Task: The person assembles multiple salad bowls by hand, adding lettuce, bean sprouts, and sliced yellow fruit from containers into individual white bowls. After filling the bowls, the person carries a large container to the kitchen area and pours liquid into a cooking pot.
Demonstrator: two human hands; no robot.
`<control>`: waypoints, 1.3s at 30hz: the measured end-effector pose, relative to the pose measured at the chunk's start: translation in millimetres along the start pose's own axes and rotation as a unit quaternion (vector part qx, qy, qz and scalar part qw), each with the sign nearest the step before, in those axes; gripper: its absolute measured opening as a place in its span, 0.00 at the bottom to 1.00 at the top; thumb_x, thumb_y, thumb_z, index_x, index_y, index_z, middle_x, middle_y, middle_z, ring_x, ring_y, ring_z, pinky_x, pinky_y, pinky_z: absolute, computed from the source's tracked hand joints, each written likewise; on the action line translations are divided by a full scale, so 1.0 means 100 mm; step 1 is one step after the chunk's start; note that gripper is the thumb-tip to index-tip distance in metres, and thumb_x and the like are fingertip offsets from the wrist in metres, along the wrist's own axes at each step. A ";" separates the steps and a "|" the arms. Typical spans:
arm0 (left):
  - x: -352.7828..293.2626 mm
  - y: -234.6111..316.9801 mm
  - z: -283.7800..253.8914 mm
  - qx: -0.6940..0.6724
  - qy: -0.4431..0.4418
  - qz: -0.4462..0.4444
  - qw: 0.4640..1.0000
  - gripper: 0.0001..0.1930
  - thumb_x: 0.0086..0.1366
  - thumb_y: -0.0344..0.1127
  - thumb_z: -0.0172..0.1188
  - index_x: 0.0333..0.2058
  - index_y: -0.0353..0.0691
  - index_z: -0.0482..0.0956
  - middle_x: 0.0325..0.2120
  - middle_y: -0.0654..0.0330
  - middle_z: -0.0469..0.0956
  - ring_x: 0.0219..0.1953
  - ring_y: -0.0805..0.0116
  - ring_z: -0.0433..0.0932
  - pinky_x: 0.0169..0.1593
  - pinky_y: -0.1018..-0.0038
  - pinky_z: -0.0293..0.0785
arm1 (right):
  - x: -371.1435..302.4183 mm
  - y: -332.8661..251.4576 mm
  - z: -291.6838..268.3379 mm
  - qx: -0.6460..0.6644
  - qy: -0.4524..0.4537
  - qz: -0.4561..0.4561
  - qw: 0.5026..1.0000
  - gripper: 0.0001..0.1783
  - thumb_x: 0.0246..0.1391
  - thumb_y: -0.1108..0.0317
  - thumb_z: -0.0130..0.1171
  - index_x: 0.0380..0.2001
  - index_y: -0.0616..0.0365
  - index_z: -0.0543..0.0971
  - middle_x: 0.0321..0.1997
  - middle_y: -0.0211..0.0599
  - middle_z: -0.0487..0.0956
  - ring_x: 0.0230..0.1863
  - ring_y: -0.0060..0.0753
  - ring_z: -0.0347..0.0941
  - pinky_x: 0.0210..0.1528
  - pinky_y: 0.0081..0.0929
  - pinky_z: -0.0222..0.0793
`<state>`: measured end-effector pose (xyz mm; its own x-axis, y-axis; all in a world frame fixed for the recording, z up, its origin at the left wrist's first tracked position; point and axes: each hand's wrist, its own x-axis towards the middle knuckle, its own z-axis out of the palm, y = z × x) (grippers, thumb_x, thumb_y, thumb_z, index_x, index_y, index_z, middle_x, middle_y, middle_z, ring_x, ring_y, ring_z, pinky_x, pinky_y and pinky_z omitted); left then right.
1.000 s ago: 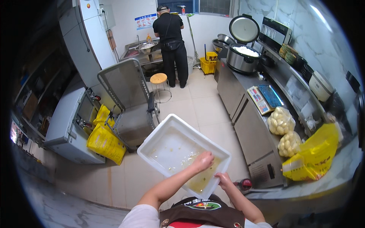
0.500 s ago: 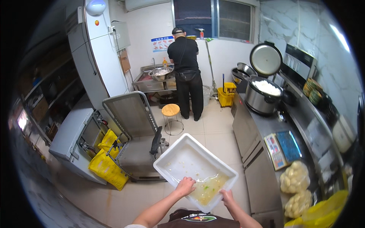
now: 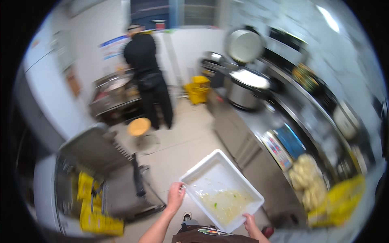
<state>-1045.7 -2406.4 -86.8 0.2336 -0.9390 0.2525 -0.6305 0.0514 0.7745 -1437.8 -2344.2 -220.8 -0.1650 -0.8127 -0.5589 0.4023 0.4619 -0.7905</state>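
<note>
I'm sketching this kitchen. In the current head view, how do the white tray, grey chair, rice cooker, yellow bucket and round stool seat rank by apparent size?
Largest to smallest, as they look:
1. Grey chair
2. White tray, which looks bigger for being near the camera
3. Rice cooker
4. Yellow bucket
5. Stool seat

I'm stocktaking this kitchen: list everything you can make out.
Tray: one, white, between hands
Liquid: one pool, cloudy yellow, in tray
Counter: one, steel grey, right
Cooker: one, silver, on counter
Scale: one, white and blue, on counter
Clear bags: two, pale contents, counter's near end
Large bag: one, yellow, lower right
Bucket: one, yellow, far floor
Stool: one, tan, centre left
Chair: one, grey, lower left
Sacks: about two, yellow, beside chair
Sink: one, steel grey, far left
Window: one, dark, far wall
Coworker: one, black clothes, at sink
Shoe: one, dark, lower centre
Left hand: one, bare, tray's left corner
Right hand: one, bare, tray's right edge
</note>
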 end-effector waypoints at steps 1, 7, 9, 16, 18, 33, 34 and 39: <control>0.14 -0.06 0.00 0.003 -0.021 0.006 1.000 0.14 0.54 0.30 0.58 0.40 0.35 0.70 0.37 0.53 0.72 0.37 0.61 0.73 0.38 0.69 0.71 | -0.09 0.09 -0.07 0.025 0.028 0.009 0.999 0.25 0.39 0.76 0.53 0.47 0.64 0.68 0.41 0.43 0.74 0.43 0.41 0.72 0.42 0.37 0.71; 0.30 -0.37 0.69 -0.247 -0.313 -0.166 0.902 0.25 0.58 0.35 0.58 0.52 0.36 0.61 0.47 0.51 0.67 0.46 0.65 0.69 0.47 0.71 0.70 | -1.14 0.55 -0.21 0.178 0.191 -0.018 0.965 0.25 0.42 0.77 0.51 0.49 0.67 0.66 0.45 0.44 0.74 0.46 0.43 0.71 0.47 0.39 0.70; -0.02 -0.09 0.99 -0.264 -0.457 -0.162 0.834 0.29 0.59 0.37 0.59 0.56 0.37 0.58 0.51 0.49 0.64 0.49 0.63 0.68 0.49 0.70 0.69 | -1.51 0.67 -0.23 0.223 0.239 -0.030 0.945 0.24 0.43 0.76 0.51 0.48 0.65 0.67 0.44 0.44 0.74 0.44 0.41 0.72 0.43 0.38 0.73; -1.49 0.84 1.61 -0.247 -0.707 -0.231 0.621 0.31 0.60 0.39 0.58 0.58 0.40 0.53 0.55 0.54 0.62 0.55 0.63 0.63 0.55 0.66 0.62 | -2.53 1.33 -0.42 0.340 0.387 -0.124 0.848 0.19 0.43 0.72 0.54 0.43 0.63 0.71 0.38 0.39 0.75 0.38 0.35 0.74 0.35 0.33 0.73; -2.02 1.00 1.78 -0.265 -0.737 -0.216 0.583 0.30 0.61 0.39 0.56 0.58 0.40 0.52 0.55 0.57 0.62 0.57 0.62 0.61 0.58 0.63 0.59 | -2.80 1.61 -0.62 0.359 0.426 -0.132 0.820 0.19 0.42 0.71 0.55 0.42 0.63 0.71 0.38 0.38 0.75 0.36 0.32 0.74 0.32 0.30 0.72; -5.88 2.13 2.64 -0.174 -0.849 -0.247 0.433 0.28 0.54 0.25 0.48 0.56 0.36 0.56 0.49 0.52 0.67 0.52 0.56 0.68 0.56 0.60 0.66 | -5.23 2.83 -2.35 0.386 0.592 -0.235 0.667 0.23 0.48 0.67 0.56 0.49 0.58 0.67 0.40 0.36 0.74 0.36 0.31 0.74 0.32 0.29 0.73; -6.06 2.17 2.79 -0.167 -0.855 -0.241 0.428 0.28 0.53 0.24 0.47 0.56 0.35 0.56 0.49 0.52 0.68 0.51 0.55 0.69 0.54 0.59 0.67 | -5.32 2.86 -2.50 0.382 0.598 -0.232 0.665 0.24 0.48 0.67 0.56 0.49 0.58 0.67 0.41 0.36 0.74 0.37 0.32 0.74 0.32 0.29 0.73; -7.10 2.96 3.27 -0.108 -0.896 -0.206 0.379 0.27 0.52 0.23 0.47 0.54 0.33 0.58 0.47 0.52 0.69 0.48 0.55 0.71 0.53 0.61 0.69 | -5.87 2.71 -3.18 0.439 0.617 -0.253 0.602 0.24 0.50 0.65 0.56 0.49 0.61 0.65 0.43 0.39 0.74 0.39 0.35 0.74 0.35 0.32 0.76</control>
<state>-1639.7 -1836.0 -226.6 -0.7203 0.4032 -0.5644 -0.6929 -0.3809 0.6122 -1518.1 -1629.1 -186.6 -0.7918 0.3633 -0.4909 0.2503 -0.5401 -0.8035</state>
